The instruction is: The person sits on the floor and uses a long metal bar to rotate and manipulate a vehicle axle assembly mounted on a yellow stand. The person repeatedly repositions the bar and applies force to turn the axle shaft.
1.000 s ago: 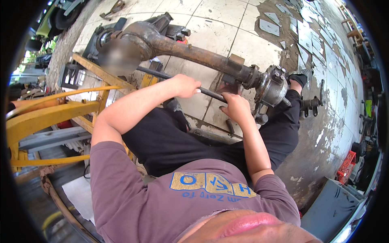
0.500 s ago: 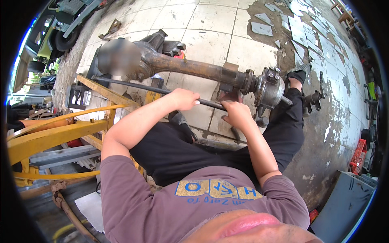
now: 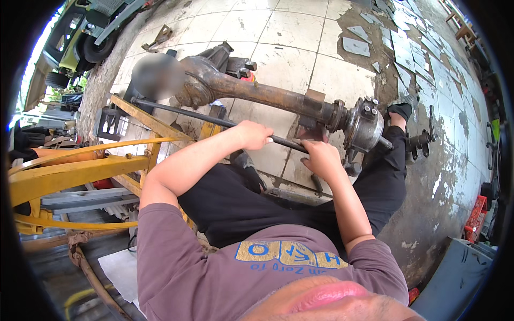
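A long dark metal rod slants from beside the yellow frame at the left down toward the right, in front of a rusty axle housing. My left hand is closed around it near its right part. Just to the right, my right hand also grips the rod, fingers wrapped on it; the rod's right end is hidden there. The brown axle housing lies across the floor beyond my hands, with a round metal hub at its right end. Its left end meets a blurred round part.
A yellow metal frame stands close to my left arm. My legs spread beneath the work, one foot beside the hub. Broken tiles lie at the far right. A grey metal cabinet and a red crate stand at the right.
The whole view has shifted slightly, so the scene sits a little farther right. Both hands keep their hold on the rod, at about the same places.
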A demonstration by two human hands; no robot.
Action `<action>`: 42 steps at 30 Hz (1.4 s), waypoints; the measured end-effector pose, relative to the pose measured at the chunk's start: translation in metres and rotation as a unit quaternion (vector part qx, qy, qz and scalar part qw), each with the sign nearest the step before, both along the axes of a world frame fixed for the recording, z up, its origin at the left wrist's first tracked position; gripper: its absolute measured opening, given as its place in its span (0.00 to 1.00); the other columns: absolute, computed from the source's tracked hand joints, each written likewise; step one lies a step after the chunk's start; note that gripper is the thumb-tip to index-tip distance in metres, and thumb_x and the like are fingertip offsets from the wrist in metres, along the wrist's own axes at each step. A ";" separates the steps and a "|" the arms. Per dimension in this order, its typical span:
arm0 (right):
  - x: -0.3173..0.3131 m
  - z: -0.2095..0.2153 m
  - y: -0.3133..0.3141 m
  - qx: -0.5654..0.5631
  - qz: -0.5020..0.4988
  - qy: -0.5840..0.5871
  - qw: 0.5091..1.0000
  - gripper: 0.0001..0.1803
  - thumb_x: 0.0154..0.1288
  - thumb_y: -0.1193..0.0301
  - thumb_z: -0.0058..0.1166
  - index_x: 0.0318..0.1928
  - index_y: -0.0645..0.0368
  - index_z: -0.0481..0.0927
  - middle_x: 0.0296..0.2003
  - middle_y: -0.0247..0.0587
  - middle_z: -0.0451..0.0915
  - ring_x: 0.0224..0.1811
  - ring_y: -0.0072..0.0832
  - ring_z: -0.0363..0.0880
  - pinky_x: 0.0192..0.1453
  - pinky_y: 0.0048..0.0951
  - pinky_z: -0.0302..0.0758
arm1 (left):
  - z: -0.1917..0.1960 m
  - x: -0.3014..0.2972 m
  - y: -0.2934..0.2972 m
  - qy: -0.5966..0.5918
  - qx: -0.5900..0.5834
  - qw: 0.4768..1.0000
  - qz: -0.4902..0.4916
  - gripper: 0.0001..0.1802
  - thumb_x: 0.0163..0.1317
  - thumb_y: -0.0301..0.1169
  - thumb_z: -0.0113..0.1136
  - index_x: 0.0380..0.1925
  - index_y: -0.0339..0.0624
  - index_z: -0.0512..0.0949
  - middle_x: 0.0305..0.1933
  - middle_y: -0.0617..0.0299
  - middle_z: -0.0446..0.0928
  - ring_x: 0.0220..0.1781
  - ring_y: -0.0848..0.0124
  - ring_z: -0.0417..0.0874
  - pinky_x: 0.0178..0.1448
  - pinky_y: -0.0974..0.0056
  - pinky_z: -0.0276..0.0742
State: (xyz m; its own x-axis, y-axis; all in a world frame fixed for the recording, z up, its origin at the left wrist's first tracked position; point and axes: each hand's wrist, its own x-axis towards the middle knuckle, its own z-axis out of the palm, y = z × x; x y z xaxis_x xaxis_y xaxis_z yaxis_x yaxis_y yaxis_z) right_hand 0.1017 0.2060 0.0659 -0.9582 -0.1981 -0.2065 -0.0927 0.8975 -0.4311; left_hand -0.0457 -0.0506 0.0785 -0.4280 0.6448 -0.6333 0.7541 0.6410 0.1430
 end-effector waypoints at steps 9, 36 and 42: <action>0.010 0.001 0.001 -0.027 -0.003 0.050 0.998 0.27 0.60 0.64 0.77 0.60 0.54 0.88 0.47 0.46 0.93 0.52 0.48 0.93 0.55 0.51 0.89 | 0.003 0.001 0.001 -0.007 -0.014 1.000 0.006 0.21 0.89 0.48 0.49 0.61 0.45 0.80 0.57 0.48 0.88 0.62 0.44 0.90 0.65 0.40 0.84; 0.006 -0.024 0.004 0.005 -0.010 0.034 0.999 0.21 0.62 0.64 0.75 0.55 0.52 0.88 0.45 0.47 0.93 0.51 0.49 0.93 0.55 0.53 0.89 | -0.002 0.007 0.000 0.001 0.007 1.000 -0.005 0.20 0.89 0.48 0.49 0.59 0.45 0.80 0.52 0.48 0.89 0.59 0.45 0.91 0.61 0.38 0.85; 0.001 -0.009 0.000 -0.003 -0.014 0.015 1.000 0.25 0.62 0.64 0.76 0.60 0.52 0.88 0.46 0.46 0.94 0.52 0.49 0.93 0.56 0.52 0.89 | 0.004 0.000 0.001 -0.006 -0.006 1.000 -0.006 0.21 0.89 0.49 0.48 0.60 0.45 0.80 0.54 0.49 0.89 0.60 0.46 0.91 0.62 0.38 0.85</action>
